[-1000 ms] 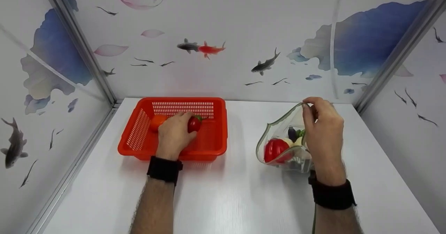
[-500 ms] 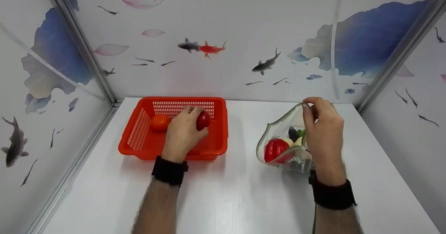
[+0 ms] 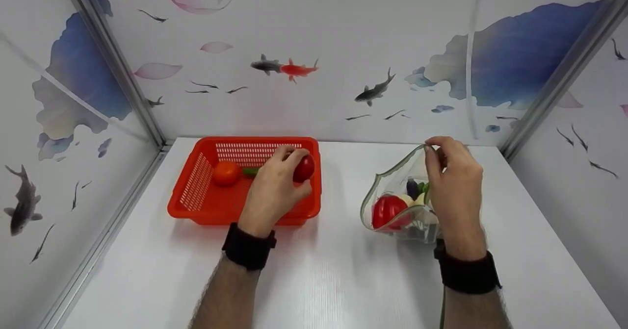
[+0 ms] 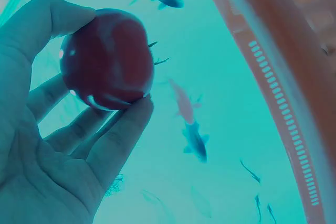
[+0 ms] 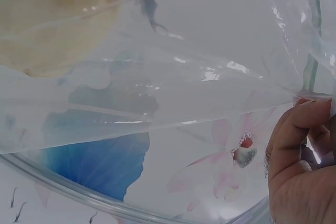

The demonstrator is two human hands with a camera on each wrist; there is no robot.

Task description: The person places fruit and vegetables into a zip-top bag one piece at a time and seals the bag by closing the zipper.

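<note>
My left hand (image 3: 277,184) pinches a red tomato (image 3: 304,168) between thumb and fingertips, over the right side of a red plastic basket (image 3: 181,210). In the left wrist view the round tomato (image 4: 110,59) shows thin stem bits on its far side. My right hand (image 3: 456,187) pinches the green-edged rim of a clear plastic bag (image 3: 392,182) and keeps its mouth spread. Inside the bag are a red bell pepper (image 3: 387,210), pale pieces, something dark and something green. The right wrist view shows the bag's film (image 5: 210,87) stretching from the fingers (image 5: 294,129).
An orange round fruit (image 3: 226,173) and a green vegetable (image 3: 250,171), partly hidden by my left hand, lie in the basket. Basket and bag stand apart on a white table (image 3: 338,270). Printed panels (image 3: 314,20) enclose the back and sides.
My left hand has lifted the tomato and carried it rightward within the basket's outline, uncovering the orange fruit and the green vegetable. The right hand and the bag have stayed nearly still.
</note>
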